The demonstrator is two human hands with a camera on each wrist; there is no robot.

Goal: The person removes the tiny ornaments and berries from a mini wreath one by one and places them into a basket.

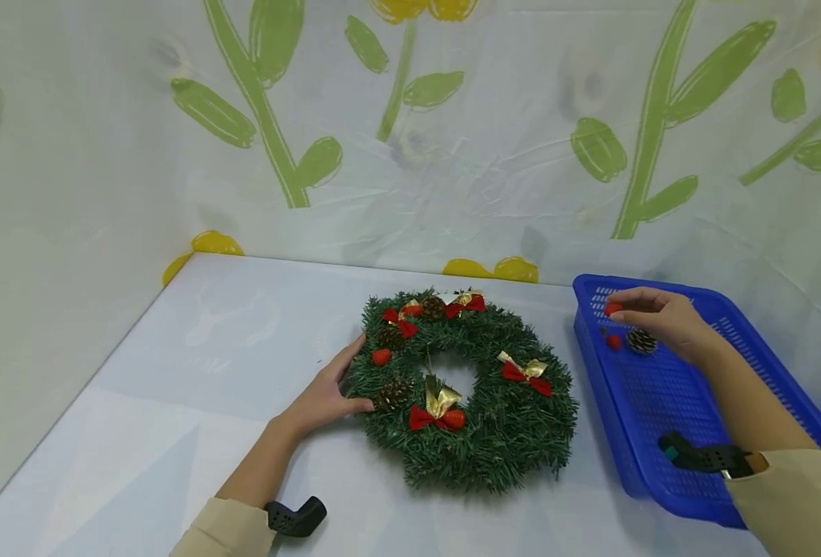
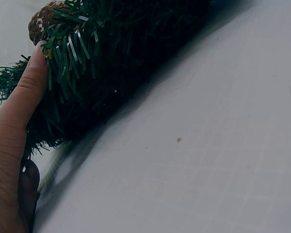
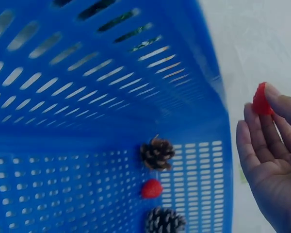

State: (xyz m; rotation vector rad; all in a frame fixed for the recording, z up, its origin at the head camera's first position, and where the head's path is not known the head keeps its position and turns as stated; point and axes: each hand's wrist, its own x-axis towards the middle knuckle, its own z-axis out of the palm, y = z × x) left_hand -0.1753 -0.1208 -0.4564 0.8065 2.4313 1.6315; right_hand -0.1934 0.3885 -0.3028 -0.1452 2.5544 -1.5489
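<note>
A green Christmas wreath [image 1: 494, 445] lies on the white table, dressed with red-and-gold bows [image 1: 527, 379], pine cones [image 1: 394, 394] and red berries [image 1: 381, 357]. My left hand [image 1: 323, 398] grips the wreath's left edge. In the left wrist view its thumb [image 2: 31, 82] lies on the greenery beside a pine cone [image 2: 43, 23], and the other fingers are hidden. Over the far end of the blue basket, my right hand [image 1: 668, 319] pinches a textured red berry ornament [image 3: 262, 101] between thumb and fingertips.
The blue plastic basket [image 1: 594, 394] stands right of the wreath. Inside it, the right wrist view shows two pine cones [image 3: 157, 153] and a red berry [image 3: 151, 189] between them. A white wall cloth [image 1: 466, 209] with printed plants rises behind the table.
</note>
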